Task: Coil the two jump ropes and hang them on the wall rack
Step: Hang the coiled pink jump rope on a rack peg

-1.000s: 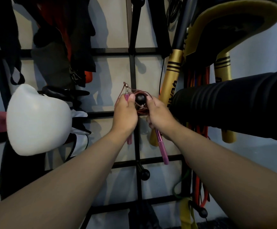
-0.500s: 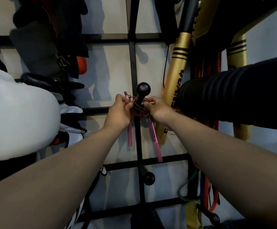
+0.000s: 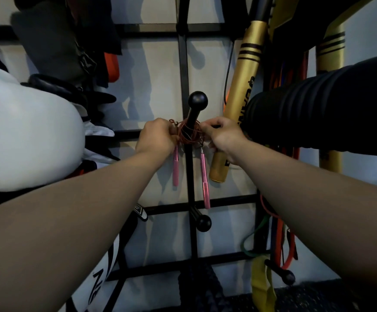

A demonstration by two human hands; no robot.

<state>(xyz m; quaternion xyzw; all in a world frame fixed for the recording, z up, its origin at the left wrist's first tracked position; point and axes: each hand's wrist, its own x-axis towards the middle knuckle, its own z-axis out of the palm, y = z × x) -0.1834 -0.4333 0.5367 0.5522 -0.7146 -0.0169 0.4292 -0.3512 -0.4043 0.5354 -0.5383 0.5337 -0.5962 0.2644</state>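
Note:
A coiled reddish-brown jump rope hangs around a black ball-tipped peg of the black wall rack. Its two pink handles dangle on either side of the rack's upright bar. My left hand pinches the coil's left side. My right hand pinches the coil's right side. A second rope is not visible.
A white boxing glove hangs at left. Gold padded sticks and a black rolled mat crowd the right. Coloured resistance bands hang at lower right. Another ball-tipped peg sticks out below. Dark clothing hangs at upper left.
The coil has slid back over the ball tip onto the peg's shaft, and both pink handles now hang straight down. The view has tilted upward and closer to the rack.

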